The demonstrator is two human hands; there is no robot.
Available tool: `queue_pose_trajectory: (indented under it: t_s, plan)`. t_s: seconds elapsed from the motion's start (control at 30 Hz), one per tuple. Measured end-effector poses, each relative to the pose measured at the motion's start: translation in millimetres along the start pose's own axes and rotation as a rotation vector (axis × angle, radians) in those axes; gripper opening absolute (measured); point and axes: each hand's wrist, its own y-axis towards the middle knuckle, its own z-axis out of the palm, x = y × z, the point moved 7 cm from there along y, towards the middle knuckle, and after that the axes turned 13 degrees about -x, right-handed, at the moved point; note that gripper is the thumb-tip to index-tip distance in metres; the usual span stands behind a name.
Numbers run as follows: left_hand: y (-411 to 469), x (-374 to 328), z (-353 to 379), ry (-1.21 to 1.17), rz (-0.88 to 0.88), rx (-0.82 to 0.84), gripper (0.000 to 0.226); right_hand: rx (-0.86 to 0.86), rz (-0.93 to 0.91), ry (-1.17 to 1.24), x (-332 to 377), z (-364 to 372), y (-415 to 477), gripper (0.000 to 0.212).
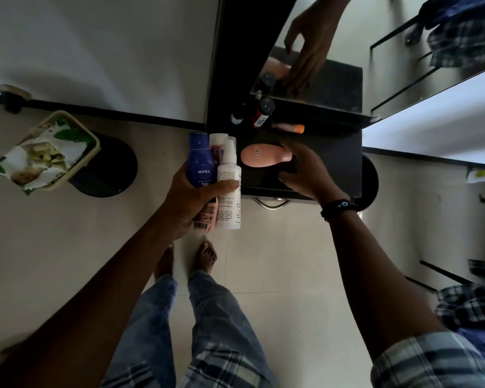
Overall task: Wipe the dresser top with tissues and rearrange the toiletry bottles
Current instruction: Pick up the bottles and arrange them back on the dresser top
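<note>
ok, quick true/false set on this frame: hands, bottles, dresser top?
1. The left hand holds three bottles, one a blue Nivea bottle. True.
2. The peach bottle stands upright on the dresser top. False: it lies on its side, with the right hand at its cap end.
3. The right wrist is bare. False: it wears a dark bracelet.
4. A red bottle with a black cap stands by the mirror. True.
</note>
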Motion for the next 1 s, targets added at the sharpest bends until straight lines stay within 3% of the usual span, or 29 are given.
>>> queue_pose_trajectory:
  t_s: [0.17, 0.3, 0.37, 0.47, 0.57, 0.7, 0.87, 1.0]
  plan:
    - [-1, 6, 3, 0.025, -0.009, 0.014, 0.078, -0.083, -0.065, -0.013, 4, 1, 1, 0.056]
    - [-3, 9, 5, 0.032, -0.009, 0.017, 0.078, -0.388, 0.307, 0.271, -12, -21, 11, 0.036]
    - [-3, 10, 7, 0.029, -0.009, 0.024, 0.076, -0.494, 0.48, 0.29, -21, -27, 17, 0.045]
    - [-3, 11, 10, 0.037, -0.013, 0.033, 0.078, -0.474, 0.648, 0.229, -24, -21, 29, 0.066]
    - [-2, 12, 10, 0.045, -0.011, 0.036, 0.079, -0.468, 0.714, 0.251, -19, -19, 40, 0.072]
    - [-1, 11, 7, 0.033, -0.012, 0.024, 0.077, -0.471, 0.691, 0.348, -15, -21, 48, 0.057]
    - [-2, 13, 10, 0.02, -0.02, 0.037, 0.078, -0.544, 0.341, 0.416, 3, -23, 32, 0.023]
    - [0, 12, 7, -0.002, -0.013, 0.033, 0.08, -0.573, 0.141, 0.408, 24, -18, 29, 0.017]
